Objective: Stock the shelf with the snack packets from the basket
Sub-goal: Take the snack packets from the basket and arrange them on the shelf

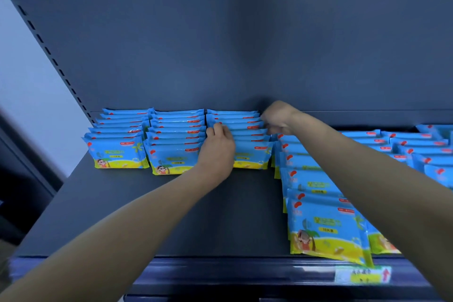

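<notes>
Blue and yellow snack packets stand in rows on the dark grey shelf (152, 206). Three short rows sit at the back left: one (117, 152), a second (171, 157), and a third (247, 135). My left hand (218, 147) rests on the front left of the third row, its fingers curled over the packet tops. My right hand (277, 120) reaches to the back right end of that row with fingers curled down; it is blurred, and what it holds is hidden. A long row (318, 208) runs toward the front on the right. The basket is out of view.
More packet rows (416, 152) fill the shelf's right side behind my right forearm. A price label (362, 274) hangs on the shelf's front edge. The slotted upright (49, 54) bounds the left. Bare shelf lies in front of the three short rows.
</notes>
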`<state>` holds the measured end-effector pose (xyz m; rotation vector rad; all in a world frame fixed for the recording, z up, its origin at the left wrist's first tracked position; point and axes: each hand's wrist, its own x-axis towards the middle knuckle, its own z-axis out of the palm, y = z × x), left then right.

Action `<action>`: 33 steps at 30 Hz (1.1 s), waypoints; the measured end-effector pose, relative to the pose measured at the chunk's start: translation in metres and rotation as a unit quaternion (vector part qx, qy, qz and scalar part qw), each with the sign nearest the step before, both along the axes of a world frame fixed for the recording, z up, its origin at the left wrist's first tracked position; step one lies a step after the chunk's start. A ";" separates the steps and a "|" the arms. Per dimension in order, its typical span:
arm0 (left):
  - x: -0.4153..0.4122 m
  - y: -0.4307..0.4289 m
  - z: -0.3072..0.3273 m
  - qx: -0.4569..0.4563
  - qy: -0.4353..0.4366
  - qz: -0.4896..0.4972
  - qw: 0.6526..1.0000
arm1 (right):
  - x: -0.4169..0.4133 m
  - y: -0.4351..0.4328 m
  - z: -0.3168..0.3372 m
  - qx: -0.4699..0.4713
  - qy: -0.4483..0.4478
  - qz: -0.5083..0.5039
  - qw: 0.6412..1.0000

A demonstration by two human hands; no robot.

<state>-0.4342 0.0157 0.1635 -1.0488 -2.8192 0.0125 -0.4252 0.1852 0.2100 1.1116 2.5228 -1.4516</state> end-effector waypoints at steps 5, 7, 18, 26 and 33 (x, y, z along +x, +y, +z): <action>-0.008 0.006 0.004 -0.025 -0.001 0.010 1.000 | 0.001 -0.006 0.009 -0.046 0.013 -0.002 0.999; -0.010 0.009 0.006 -0.040 0.004 0.000 0.999 | 0.003 -0.011 0.013 -0.046 0.012 0.009 0.999; -0.012 0.001 0.006 -0.063 0.069 0.006 0.996 | 0.001 -0.022 0.002 0.025 -0.018 0.034 0.999; -0.022 -0.011 0.016 -0.039 0.028 -0.023 0.999 | 0.007 -0.020 0.015 0.106 0.003 0.091 0.990; -0.050 -0.062 0.029 -0.078 -0.051 0.019 0.995 | 0.010 -0.034 0.020 0.278 -0.127 0.336 0.891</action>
